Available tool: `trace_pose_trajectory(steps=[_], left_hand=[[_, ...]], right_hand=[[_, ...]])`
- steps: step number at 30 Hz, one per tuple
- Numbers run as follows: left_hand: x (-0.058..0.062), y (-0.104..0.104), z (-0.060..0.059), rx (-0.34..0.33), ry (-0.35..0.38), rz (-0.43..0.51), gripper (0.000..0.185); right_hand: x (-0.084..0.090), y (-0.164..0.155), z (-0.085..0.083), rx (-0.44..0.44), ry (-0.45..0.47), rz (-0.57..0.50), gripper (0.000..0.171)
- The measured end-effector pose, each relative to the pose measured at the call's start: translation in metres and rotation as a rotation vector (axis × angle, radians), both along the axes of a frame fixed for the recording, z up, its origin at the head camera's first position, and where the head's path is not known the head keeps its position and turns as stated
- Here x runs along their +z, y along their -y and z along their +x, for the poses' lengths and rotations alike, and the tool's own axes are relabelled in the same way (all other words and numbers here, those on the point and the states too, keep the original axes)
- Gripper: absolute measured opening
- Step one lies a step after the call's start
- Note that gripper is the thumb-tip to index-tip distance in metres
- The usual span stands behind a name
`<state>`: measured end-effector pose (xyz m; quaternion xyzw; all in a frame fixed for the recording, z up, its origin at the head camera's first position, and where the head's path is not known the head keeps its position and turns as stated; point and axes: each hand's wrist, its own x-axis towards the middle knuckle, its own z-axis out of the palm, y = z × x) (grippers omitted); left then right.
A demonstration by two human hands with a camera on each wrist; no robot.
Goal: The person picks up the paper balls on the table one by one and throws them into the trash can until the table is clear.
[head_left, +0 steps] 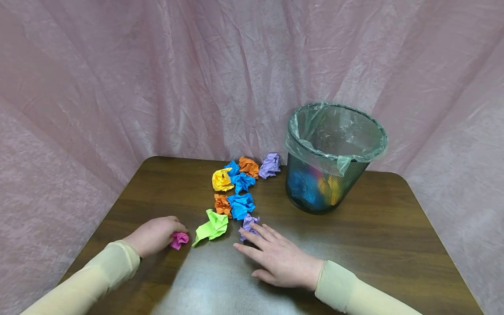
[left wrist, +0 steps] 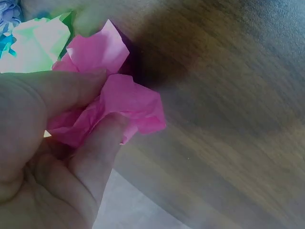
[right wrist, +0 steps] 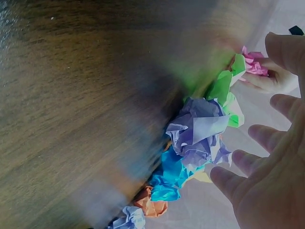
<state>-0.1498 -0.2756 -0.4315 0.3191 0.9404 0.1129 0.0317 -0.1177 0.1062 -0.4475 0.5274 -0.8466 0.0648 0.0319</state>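
My left hand (head_left: 154,235) pinches a crumpled pink paper ball (left wrist: 128,100) between thumb and fingers, at the left of the table. Its fingers partly cover the paper in the head view. My right hand (head_left: 277,256) is spread, fingers straight, with its fingertips over the near purple paper ball (head_left: 249,225). In the right wrist view that purple ball (right wrist: 200,131) shows in front of the fingertips. A crumpled lime green paper (head_left: 212,225) lies between the two hands.
Behind the green paper lie several crumpled balls: orange (head_left: 222,204), blue (head_left: 242,205), yellow (head_left: 222,180) and a far purple one (head_left: 270,166). A mesh wastebasket (head_left: 291,175) with a translucent liner stands at the back right, coloured paper inside. A pink curtain (head_left: 197,78) hangs behind the table (head_left: 378,245).
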Motion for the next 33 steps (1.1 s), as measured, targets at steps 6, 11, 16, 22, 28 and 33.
trace_pose_trajectory(steps=[6,11,16,22,28,33], left_hand=[[0.008,0.001,-0.001,0.019,-0.012,0.003,0.027],[0.017,-0.001,-0.003,0.024,-0.025,-0.008,0.027],[0.028,-0.006,-0.005,0.018,-0.038,-0.005,0.021],[0.042,-0.018,-0.008,-0.003,-0.099,0.007,0.021],[0.055,-0.038,-0.012,-0.044,-0.125,0.047,0.024],[0.065,-0.055,-0.017,-0.118,-0.161,0.073,0.020]], right_hand=[[0.001,-0.001,0.000,-0.001,-0.008,-0.018,0.080],[0.003,-0.002,0.000,-0.005,-0.023,-0.036,0.080],[0.007,-0.006,-0.002,-0.018,-0.004,-0.032,0.081],[0.018,-0.015,-0.005,-0.051,-0.006,-0.022,0.081],[0.031,-0.024,-0.009,-0.086,-0.044,-0.046,0.079],[0.043,-0.033,-0.012,-0.111,-0.077,-0.047,0.079]])
